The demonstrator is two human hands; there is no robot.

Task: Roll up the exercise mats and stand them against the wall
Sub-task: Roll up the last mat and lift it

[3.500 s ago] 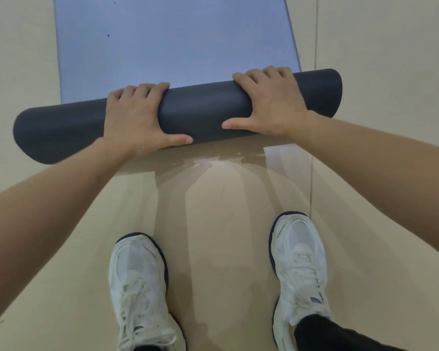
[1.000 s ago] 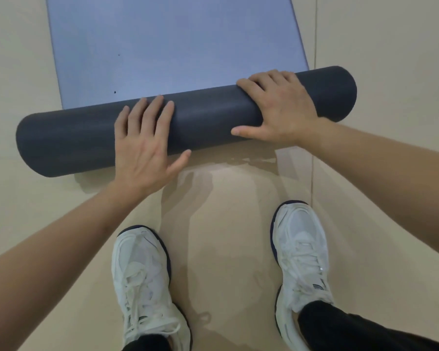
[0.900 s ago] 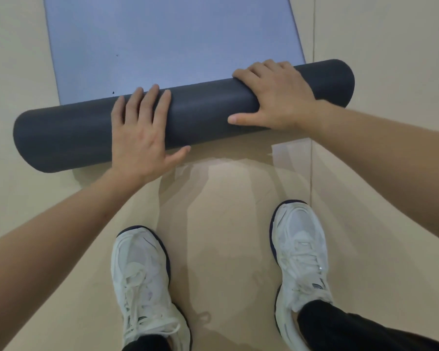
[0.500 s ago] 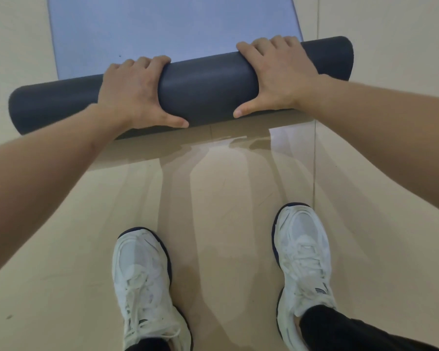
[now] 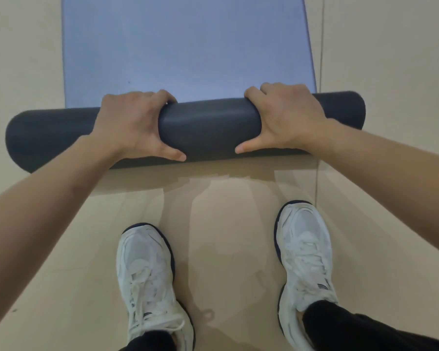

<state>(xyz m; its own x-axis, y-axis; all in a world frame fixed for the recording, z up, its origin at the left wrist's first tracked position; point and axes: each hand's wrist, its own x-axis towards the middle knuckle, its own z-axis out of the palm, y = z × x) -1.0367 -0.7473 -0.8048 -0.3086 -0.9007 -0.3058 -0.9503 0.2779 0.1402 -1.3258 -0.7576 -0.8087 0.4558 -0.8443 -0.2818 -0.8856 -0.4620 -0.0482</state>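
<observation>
Head | left hand (image 5: pixel 134 125), right hand (image 5: pixel 284 117): grip clamped on rolled mat (image 5: pixel 208 130) | fingertips hidden behind it

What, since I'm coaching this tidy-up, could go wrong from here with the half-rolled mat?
The dark grey foam roll looks slightly slanted against the flat blue stretch of mat, so it may wind crooked and telescope at the ends. The left hand and right hand both grip near the middle, leaving both ends unheld; those could loosen.
</observation>
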